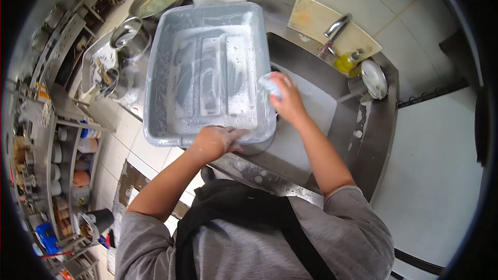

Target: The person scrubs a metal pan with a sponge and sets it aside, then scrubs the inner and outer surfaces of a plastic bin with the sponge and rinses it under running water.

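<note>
A large grey tub (155, 83), its inside streaked with white suds, rests at the sink's left side. My left hand (215, 142) grips the tub's near rim, fingers over the edge. With my right hand (285, 98) I hold a pale, light-blue cloth or sponge (271, 86) against the outside of the tub's right wall. Below my right hand is the steel sink basin (306, 124), whose bottom looks whitish.
Behind the basin are a faucet (338, 26), a cutting board (306, 18), a yellow soap bottle (344, 63) and a round lid (374, 79). Left of the tub stand a large pan (158, 0), a steel pot (129, 36) and a utensil tray (92, 67).
</note>
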Tool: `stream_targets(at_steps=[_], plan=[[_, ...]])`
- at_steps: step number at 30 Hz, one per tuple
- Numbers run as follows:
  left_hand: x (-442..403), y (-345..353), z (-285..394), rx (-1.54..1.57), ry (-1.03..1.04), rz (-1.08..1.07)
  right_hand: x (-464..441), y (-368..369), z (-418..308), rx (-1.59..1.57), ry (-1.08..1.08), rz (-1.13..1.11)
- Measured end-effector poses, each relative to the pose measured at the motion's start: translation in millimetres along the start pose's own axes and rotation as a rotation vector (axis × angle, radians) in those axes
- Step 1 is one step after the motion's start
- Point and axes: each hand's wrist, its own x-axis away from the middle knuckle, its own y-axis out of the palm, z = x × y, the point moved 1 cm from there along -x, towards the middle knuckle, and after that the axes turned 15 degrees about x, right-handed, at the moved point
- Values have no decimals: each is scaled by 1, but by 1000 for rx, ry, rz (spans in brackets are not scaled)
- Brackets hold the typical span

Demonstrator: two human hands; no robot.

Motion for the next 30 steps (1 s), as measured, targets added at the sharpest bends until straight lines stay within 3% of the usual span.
stream_targets(at_steps=[1, 3, 5, 7, 8, 10, 11, 13, 15, 17, 19, 21, 23, 25, 26, 28, 30], plan=[[12, -4, -11, 15, -8, 26, -9, 3, 9, -44, 28, 18], [46, -21, -46, -312, -212, 99, -17, -17, -4, 60, -32, -81], [79, -31, -86, -396, -105, 655, -21, -29, -42, 87, -112, -248], [95, -57, -87, -505, -400, 929, -2, -18, -98, -101, -225, -398], [96, -57, -113, -494, -416, 937, 5, -5, -130, -219, -288, -458], [96, -53, -181, 83, -615, 1301, 10, 32, -191, -211, -442, -347], [99, -61, -181, 92, -621, 1309, 2, 53, -217, -228, -477, -302], [104, -77, -177, 925, -452, 1059, -25, 104, -268, -283, -468, -269], [108, -59, -209, 1692, -226, 1026, -57, 142, -288, -318, -426, -294], [112, -58, -223, 1332, -212, 1023, -92, 167, -298, -455, -313, -119], [121, -65, -221, 998, -267, 1038, -116, 175, -295, -353, -274, -152], [133, -74, -207, 1067, -366, 962, -148, 176, -290, -251, -166, -188], [142, -88, -202, 921, -418, 873, -168, 169, -299, -131, -89, -51], [136, -103, -193, 409, -522, 686, -163, 153, -317, -177, -179, -78], [132, -108, -194, 410, -519, 688, -162, 149, -320, -228, -265, -107], [123, -116, -199, 520, -493, 624, -198, 152, -289, -486, 91, -539], [127, -129, -204, 638, -487, 541, -242, 150, -264, -1094, 542, -610]])
